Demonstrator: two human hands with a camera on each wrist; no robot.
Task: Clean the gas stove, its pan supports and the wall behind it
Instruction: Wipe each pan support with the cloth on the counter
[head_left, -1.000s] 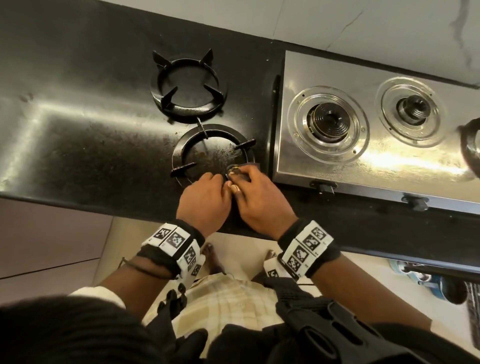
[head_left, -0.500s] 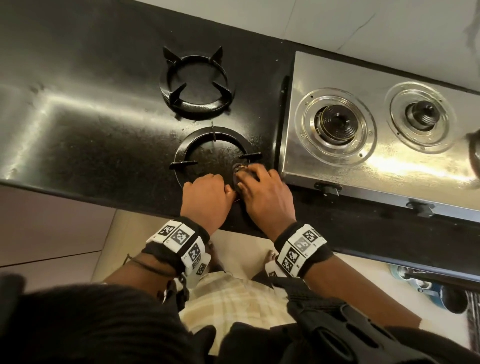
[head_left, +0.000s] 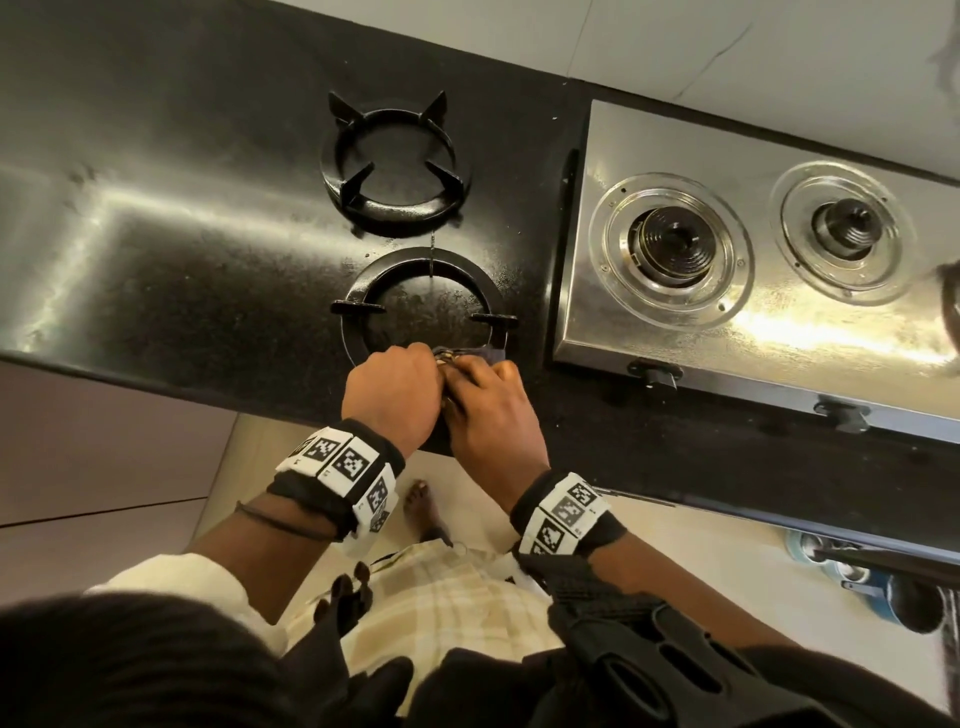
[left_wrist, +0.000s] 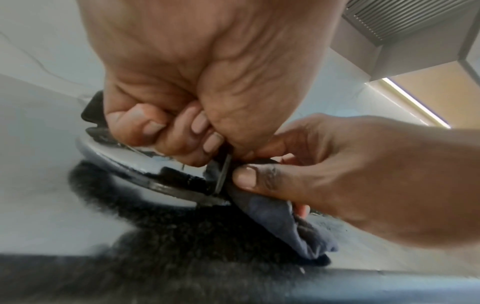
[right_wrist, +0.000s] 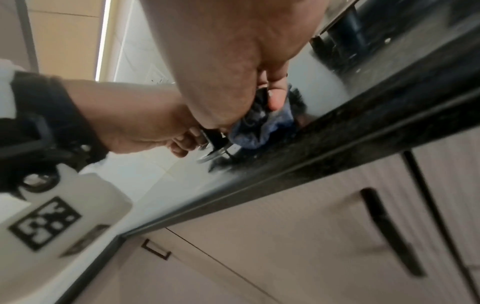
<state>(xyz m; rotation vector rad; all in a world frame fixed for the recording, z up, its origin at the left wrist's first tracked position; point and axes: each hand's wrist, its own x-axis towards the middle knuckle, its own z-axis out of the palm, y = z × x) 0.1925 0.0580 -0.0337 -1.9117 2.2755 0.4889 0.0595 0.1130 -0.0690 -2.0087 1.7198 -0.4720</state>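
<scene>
Since a second ago both hands have slid from the right side of the near pan support (head_left: 423, 306) to its front edge, and they are now pressed close together there. The left hand (head_left: 392, 397) has its fingers (left_wrist: 166, 131) curled around the ring of that support, which from the left wrist view seems tipped up off the counter (head_left: 182, 270), though glare makes this hard to judge. The right hand (head_left: 493, 410) pinches a dark blue cloth (left_wrist: 283, 222) between thumb and fingers against the ring, just beside the left fingers; the rest of the cloth bunches on the counter under the palm.

The second pan support (head_left: 396, 166) sits flat on the black counter behind the first, just apart from it. The steel gas stove (head_left: 675, 332) stands to the right, its two burners (head_left: 672, 244) bare, two black knobs (head_left: 653, 373) on its front. The pale wall (head_left: 727, 47) runs behind it.

Both wrists wear black bands (head_left: 343, 467) carrying white squares printed with black block-pattern codes; no words or brand names can be read anywhere.
</scene>
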